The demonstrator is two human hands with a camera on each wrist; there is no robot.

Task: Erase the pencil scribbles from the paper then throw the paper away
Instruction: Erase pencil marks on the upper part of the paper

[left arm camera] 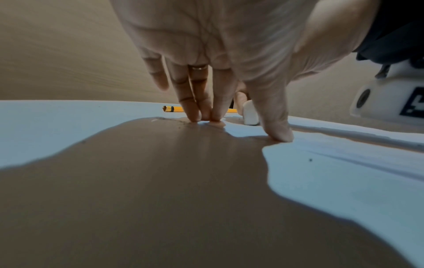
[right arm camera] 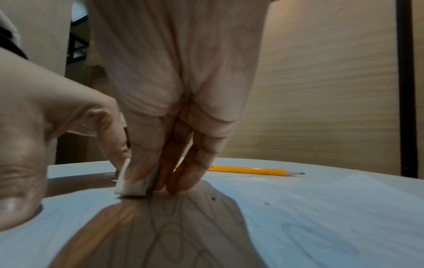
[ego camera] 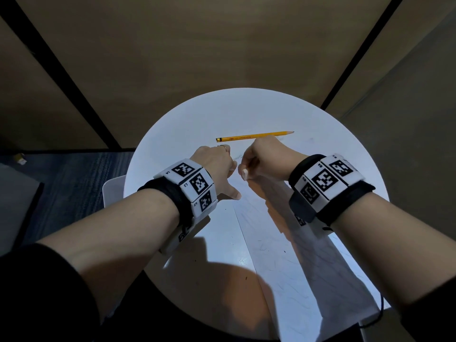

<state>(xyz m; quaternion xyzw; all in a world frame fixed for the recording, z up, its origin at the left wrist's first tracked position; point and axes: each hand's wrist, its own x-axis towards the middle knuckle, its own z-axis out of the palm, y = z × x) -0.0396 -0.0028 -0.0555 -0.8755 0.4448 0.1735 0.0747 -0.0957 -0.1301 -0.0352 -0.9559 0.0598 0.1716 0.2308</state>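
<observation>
Paper (ego camera: 291,262): one white sheet, flat on the round white table (ego camera: 172,134), reaching from my hands back to the table's near edge on my right. Faint pencil loops and scribbles (right arm camera: 298,226) show across it; dark crumbs lie on it.

Eraser (right arm camera: 135,186): small white block, its lower face pressed on the paper at the sheet's far end. Pinched by my right hand (ego camera: 264,156), thumb on one side and forefinger on the other, the remaining fingers curled down beside it with tips at the paper.

Left hand (ego camera: 217,161): just left of the eraser, holding nothing. Fingers straight and spread; three fingertips (left arm camera: 195,116) press down together, the thumb presses on the paper's left edge nearer me, and the little finger is lifted. A ring (left arm camera: 198,68) sits on one finger.

Pencil (ego camera: 254,137): yellow, lying on the table just beyond the eraser and both hands, point to my right, black-banded end to my left. Nothing touches it.

Wristbands (ego camera: 195,183): one on each wrist, white with black square markers.

Backdrop: tan wood-grain panels (ego camera: 222,45) behind the table.
</observation>
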